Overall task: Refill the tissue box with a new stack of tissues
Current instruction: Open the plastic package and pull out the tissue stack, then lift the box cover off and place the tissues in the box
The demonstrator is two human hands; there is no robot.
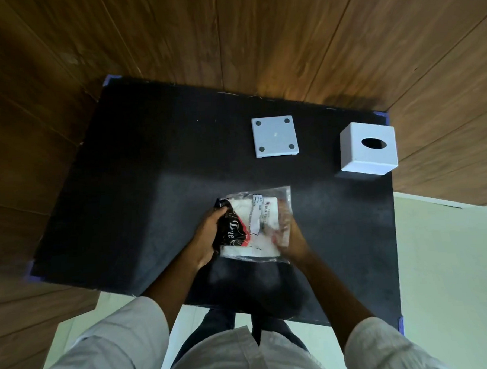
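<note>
A plastic pack of white tissues with a black and red printed band lies on the black table top, near the front middle. My left hand grips its left, printed side. My right hand holds its right side, partly behind the clear wrapper. The white cube tissue box stands at the back right corner with its oval slot facing up, and the slot looks dark. Its white square base plate with dark pads at the corners lies flat, apart from the box, to its left.
The black table top meets brown wooden wall panels at the back and both sides. Blue tape marks its corners. Pale floor shows to the right and below, with my legs and light sleeves at the bottom.
</note>
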